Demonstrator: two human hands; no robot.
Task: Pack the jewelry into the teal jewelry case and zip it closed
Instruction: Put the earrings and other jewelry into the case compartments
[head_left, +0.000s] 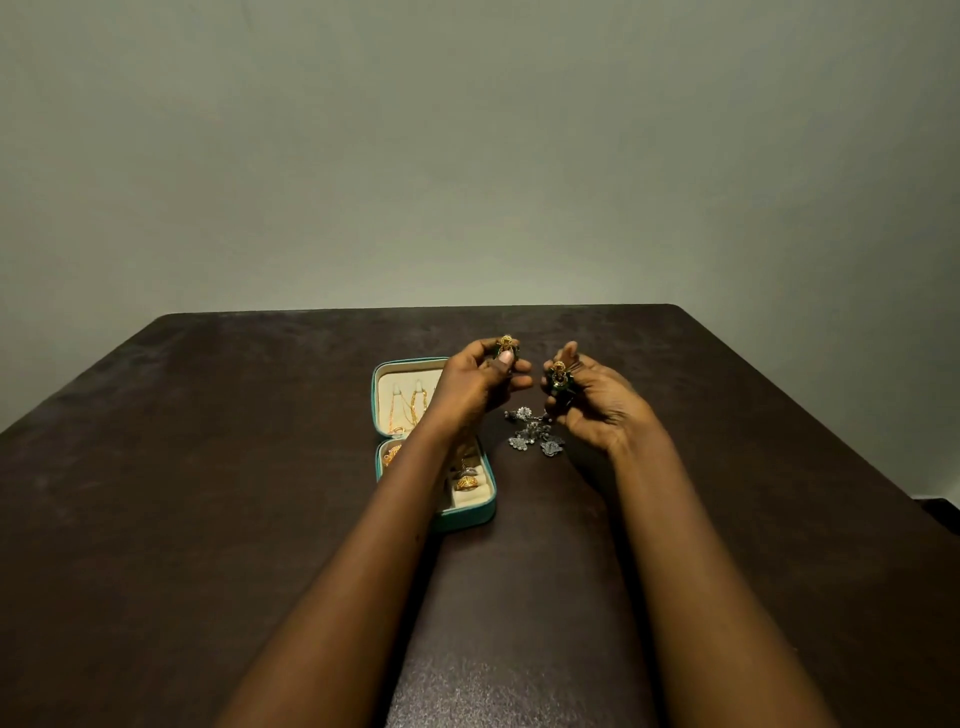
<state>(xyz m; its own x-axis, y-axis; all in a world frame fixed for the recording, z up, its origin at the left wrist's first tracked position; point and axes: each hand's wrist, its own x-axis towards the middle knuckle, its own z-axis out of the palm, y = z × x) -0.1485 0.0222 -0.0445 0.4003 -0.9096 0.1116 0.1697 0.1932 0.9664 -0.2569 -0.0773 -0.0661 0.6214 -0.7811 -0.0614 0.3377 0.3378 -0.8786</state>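
The teal jewelry case (382, 415) lies open on the dark table, its cream lining showing. Gold chains (415, 402) hang in the lid half, and gold rings (466, 483) sit in the near half. My left hand (478, 382) is raised over the case and pinches a gold earring (506, 345) between thumb and fingers. My right hand (592, 402) holds a matching gold and green earring (560, 379) just right of it. A pile of silver jewelry (535, 434) lies on the table between and below my hands. My left forearm hides part of the case.
The dark brown table (208, 467) ends at a far edge against a plain grey-green wall (467, 156). Its right edge slopes down toward a dark object (943, 512) at the frame's right side.
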